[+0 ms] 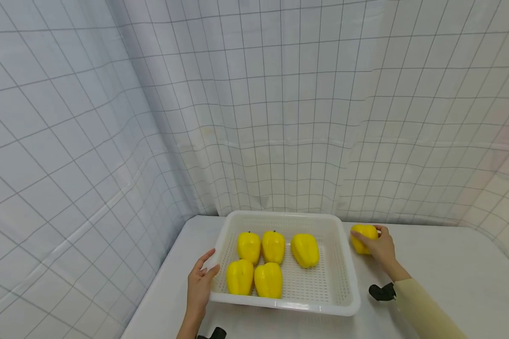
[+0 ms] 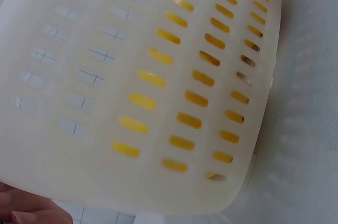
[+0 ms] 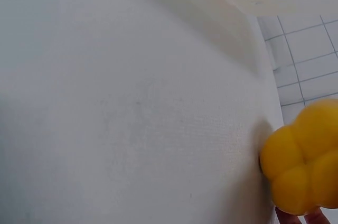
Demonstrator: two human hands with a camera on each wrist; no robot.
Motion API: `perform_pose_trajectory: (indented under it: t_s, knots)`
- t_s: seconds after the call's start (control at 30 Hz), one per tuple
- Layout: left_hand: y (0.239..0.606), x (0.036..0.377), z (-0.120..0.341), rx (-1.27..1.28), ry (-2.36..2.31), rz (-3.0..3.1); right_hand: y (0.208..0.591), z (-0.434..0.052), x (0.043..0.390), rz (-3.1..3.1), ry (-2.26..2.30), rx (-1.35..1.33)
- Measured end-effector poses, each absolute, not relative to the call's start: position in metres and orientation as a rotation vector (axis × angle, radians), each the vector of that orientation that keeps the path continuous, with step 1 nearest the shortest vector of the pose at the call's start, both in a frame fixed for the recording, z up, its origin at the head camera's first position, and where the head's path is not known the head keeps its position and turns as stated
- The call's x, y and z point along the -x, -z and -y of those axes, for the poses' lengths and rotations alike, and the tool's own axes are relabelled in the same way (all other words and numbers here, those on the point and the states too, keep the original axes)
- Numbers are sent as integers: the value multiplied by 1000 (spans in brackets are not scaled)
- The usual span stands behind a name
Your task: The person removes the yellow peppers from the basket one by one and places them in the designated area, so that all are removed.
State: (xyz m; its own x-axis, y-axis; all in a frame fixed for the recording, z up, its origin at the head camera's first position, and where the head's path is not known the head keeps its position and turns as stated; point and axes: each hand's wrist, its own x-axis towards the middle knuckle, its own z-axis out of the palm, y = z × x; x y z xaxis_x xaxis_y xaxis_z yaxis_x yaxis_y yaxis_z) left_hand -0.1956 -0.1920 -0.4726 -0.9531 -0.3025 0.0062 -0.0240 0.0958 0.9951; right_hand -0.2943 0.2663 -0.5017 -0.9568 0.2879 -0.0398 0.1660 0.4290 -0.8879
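Right hand [image 1: 379, 247] wraps its fingers around a yellow pepper [image 1: 362, 234] on the table [image 1: 449, 273], centre right of frame, just beside the basket [image 1: 343, 263] and outside its right wall. Left hand [image 1: 199, 282], fingers loose, rests against the basket's lower left rim. Five peppers lie inside. The held pepper's stem is hidden and its long axis unclear.

- The scene is lit brightly and evenly by soft, diffuse light; no single source can be made out.
- Only faint shadows are cast beneath the white basket [image 1: 343, 282] and beside the yellow pepper [image 3: 303, 163].
- Straight grid lines on the backdrop are bent towards the edges of the head view.
- The wrist views are softened by closeness, and pale surfaces are nearly washed out.
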Motion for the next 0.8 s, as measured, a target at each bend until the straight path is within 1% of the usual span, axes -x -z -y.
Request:
perform_pose_trajectory:
  t_s: [0.8]
  knots:
    - [475, 196, 193, -311, 1983, 2152, 509, -276, 296, 2619, -1648, 462]
